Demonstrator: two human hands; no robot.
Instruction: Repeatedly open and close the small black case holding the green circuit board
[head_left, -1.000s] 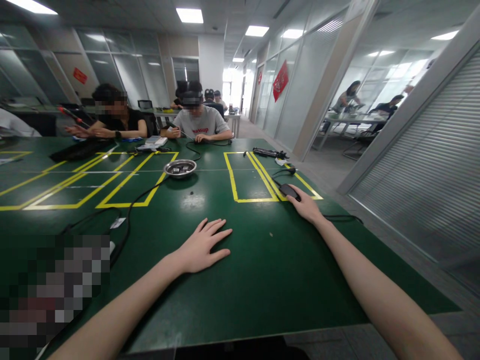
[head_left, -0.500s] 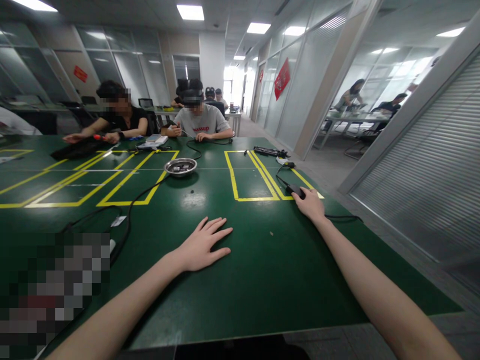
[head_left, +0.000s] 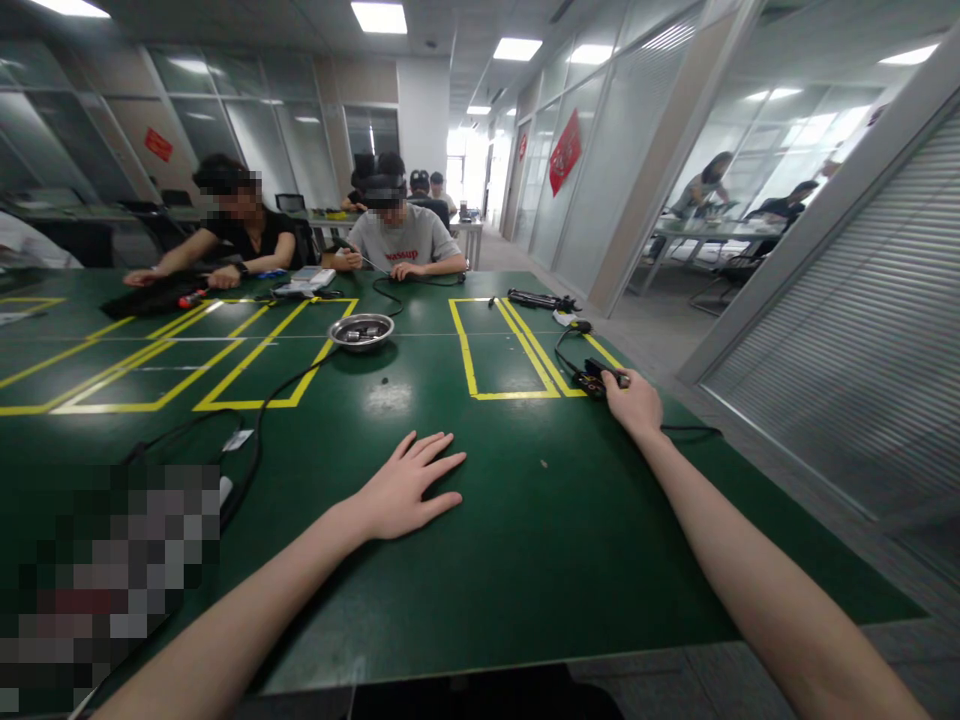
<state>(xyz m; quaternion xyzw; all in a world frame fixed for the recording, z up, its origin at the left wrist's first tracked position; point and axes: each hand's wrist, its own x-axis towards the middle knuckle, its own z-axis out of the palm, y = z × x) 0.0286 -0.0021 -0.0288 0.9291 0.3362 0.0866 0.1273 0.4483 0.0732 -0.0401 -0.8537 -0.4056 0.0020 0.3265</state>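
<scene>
Just then, the right hand (head_left: 636, 405) had shifted rightward along the surface (head_left: 540, 540) from where it was a second earlier, and the black corded device (head_left: 594, 380) it held had come round with it. A smooth dark top had shown before; now a busier, gold-flecked part was visible, which suggested the device was being tipped or turned rather than merely slid. The right fingers were closed on its right-hand end, though exactly where each fingertip pressed was hidden. The device was at the near edge of the rightmost yellow tape outline (head_left: 604, 352), with a thin cord (head_left: 559, 350) looping away on its far side; whether it touched the surface, I could not tell. The left hand (head_left: 412, 490) had stayed put, palm down, its fingers spread and holding nothing, so the handling seemed to be the right hand's alone. The steel bowl (head_left: 361, 347) likewise had not moved.
</scene>
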